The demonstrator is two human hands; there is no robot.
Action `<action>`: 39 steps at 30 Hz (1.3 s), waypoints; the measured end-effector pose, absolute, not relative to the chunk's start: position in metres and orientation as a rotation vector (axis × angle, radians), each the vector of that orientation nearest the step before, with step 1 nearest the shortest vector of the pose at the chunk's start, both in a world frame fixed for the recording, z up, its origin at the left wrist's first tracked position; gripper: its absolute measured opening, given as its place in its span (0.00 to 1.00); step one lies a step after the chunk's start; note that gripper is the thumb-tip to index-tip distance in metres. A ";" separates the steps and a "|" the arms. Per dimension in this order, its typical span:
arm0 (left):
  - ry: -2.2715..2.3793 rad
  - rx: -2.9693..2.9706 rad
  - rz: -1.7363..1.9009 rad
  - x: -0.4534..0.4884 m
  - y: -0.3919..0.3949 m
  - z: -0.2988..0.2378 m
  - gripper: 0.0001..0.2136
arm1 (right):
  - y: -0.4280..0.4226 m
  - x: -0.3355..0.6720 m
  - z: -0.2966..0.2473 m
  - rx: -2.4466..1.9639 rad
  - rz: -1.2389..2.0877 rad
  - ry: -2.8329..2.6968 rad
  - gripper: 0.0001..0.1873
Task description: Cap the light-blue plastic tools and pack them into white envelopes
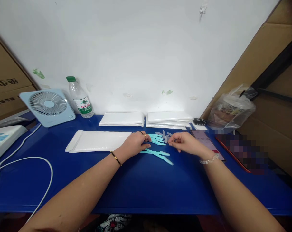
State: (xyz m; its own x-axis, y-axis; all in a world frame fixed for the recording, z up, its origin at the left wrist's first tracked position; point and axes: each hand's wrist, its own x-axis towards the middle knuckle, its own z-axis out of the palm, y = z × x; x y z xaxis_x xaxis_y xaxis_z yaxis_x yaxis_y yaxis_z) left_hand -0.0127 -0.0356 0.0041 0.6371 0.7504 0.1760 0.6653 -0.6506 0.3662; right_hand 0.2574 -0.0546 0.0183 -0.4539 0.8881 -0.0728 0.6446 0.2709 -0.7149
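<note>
My left hand (137, 143) rests at the right end of a long white padded packet (99, 140), its fingers curled over slim turquoise plastic sticks (156, 139). Under its thumb, more turquoise sticks (161, 154) spread out to the right; their hidden ends may be in its grip, which I cannot confirm. A few centimetres to the right, my right hand (182, 143) has thumb and fingertips drawn together. Whatever is in that pinch, if anything, is too small to see. Small translucent greyish pieces (165, 138) lie between the two hands, beside the turquoise tips.
Two stacks of white packets (121, 119) (168, 119) stand against the wall. At left are a light-blue fan (48, 104), a water bottle (80, 98) and a white cable (50, 167). A phone (206, 141), a red-edged device (242, 151) and a bagged cup (232, 108) sit right.
</note>
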 end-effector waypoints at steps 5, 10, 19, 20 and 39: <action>1.308 2.760 0.430 -0.015 -0.028 0.001 0.07 | -0.040 0.263 0.001 -1.404 0.472 -2.314 0.10; 1.321 2.739 0.401 -0.013 -0.027 0.000 0.05 | -0.038 0.254 -0.002 -1.247 0.312 -2.456 0.14; 1.272 2.665 0.391 -0.015 -0.026 0.003 0.05 | -0.047 0.238 0.006 -1.114 0.175 -2.600 0.11; 1.264 2.653 0.389 -0.016 -0.026 0.004 0.05 | -0.047 0.237 0.006 -1.107 0.190 -2.604 0.10; 1.220 2.200 0.675 -0.019 -0.023 0.006 0.09 | -0.053 0.226 0.005 -1.005 1.138 -1.468 0.17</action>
State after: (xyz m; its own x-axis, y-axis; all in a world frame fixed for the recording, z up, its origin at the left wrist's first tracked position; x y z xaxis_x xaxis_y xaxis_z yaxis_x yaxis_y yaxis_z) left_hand -0.0186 -0.0230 0.0059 0.4671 0.8683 0.1672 0.6032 -0.4512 0.6577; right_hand 0.2264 -0.0532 0.0047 -0.1720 0.9631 0.2072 0.0397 0.2169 -0.9754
